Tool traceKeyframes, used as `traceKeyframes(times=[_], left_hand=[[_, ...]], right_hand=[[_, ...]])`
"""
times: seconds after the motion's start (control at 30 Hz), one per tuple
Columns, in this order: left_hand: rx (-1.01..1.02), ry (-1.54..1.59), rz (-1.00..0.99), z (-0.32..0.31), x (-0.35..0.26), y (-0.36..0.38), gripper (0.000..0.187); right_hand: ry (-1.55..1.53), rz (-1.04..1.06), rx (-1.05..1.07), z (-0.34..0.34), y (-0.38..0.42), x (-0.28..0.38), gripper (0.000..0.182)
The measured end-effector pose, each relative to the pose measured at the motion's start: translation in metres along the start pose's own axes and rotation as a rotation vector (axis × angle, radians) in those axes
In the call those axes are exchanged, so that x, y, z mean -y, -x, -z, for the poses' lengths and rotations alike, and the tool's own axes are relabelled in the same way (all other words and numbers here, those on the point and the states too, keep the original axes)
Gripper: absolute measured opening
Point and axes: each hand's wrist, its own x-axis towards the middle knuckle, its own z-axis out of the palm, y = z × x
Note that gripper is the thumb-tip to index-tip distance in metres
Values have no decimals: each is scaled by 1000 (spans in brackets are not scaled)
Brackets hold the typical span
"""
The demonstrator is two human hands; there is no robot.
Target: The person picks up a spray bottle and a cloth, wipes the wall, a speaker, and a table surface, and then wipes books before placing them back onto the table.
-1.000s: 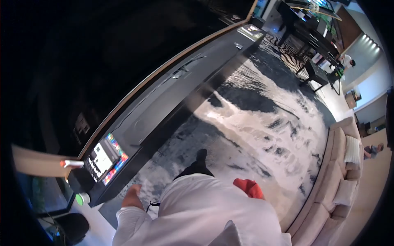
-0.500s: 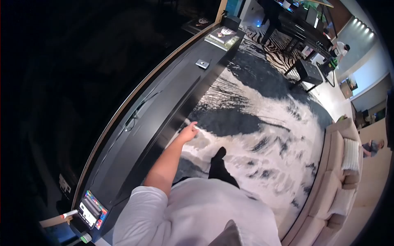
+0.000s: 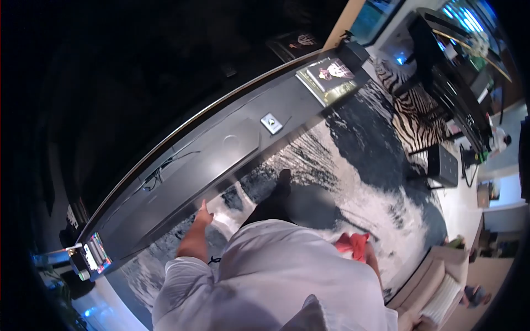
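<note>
My left hand is beside the front edge of the long black console, with index finger and thumb apart and nothing held. On the right of my body, my right hand is closed on a red cloth; its fingers are partly hidden by the cloth. A small white-and-dark card-like item lies on the console, and books are stacked toward its far end. Thin black cables lie along the console's back.
A black piano and black bench stand at the upper right on a zebra-patterned rug. A beige sofa is at the lower right. Two people are farther off at the right. A patterned rug covers the floor.
The view has moved forward along the console and turned. The books and card-like item look nearer. My right hand with the red cloth has come into view, and a dark-clad leg has stepped forward.
</note>
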Motion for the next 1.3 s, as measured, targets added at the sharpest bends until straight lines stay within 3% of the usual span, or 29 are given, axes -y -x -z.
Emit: traceKeyframes(times=[0.03,0.1,0.13,0.2,0.23,0.27,0.33,0.37,0.43,0.47,0.5,0.67,0.73,0.8,0.9,1.0,1.07,1.13,1.2,1.23,1.3], left_hand=[[31,-84,-19,-8,-7,-17,87],[139,-255,-98,-19,-42,-58,78],[200,-285,-228,-21,-67,-75,70],[279,-266,-270,-21,-160,-95,62],[205,-171,-360,-26,-201,-112,70],[250,-24,-257,0,-268,-105,78],[237,-31,-201,12,-356,-132,88],[136,-7,-294,0,-378,-159,91],[148,103,-109,37,-451,-156,92],[101,144,-46,39,-470,-168,92],[104,164,-4,47,-487,-172,92],[73,110,133,16,-527,-224,95],[97,127,212,24,-551,-209,95],[61,143,242,12,-557,-211,94],[-14,-13,108,-3,-565,-216,91],[-122,960,376,12,-598,-194,87],[-339,1272,262,-4,-600,-195,79],[-413,1448,158,-14,-610,-183,63],[-174,1461,188,-19,-606,-179,60],[-60,1468,207,-18,-610,-180,59],[-38,1454,209,-8,-625,-193,60]], right_hand=[[-153,124,-73,11,-31,30,28],[-36,124,-182,30,-92,76,30],[22,98,-240,42,-103,86,32],[156,100,-232,46,-109,129,35],[226,151,-206,50,-114,151,36],[205,82,-185,39,-90,211,29],[-41,-53,-138,52,-98,251,22],[-57,-30,-109,56,-101,264,22],[-77,34,-50,68,-108,286,21],[160,137,16,88,-126,278,27],[222,106,34,106,-139,278,27],[296,-144,45,176,-202,308,28],[333,-182,57,205,-223,321,29],[375,-208,84,231,-245,333,29],[433,-225,127,268,-279,356,30],[356,-198,204,297,-315,383,31],[144,-178,255,299,-344,397,35],[519,-344,159,267,-344,475,40],[937,119,-43,237,-359,502,33],[972,445,-59,228,-376,509,30],[934,767,-67,201,-408,523,33]])
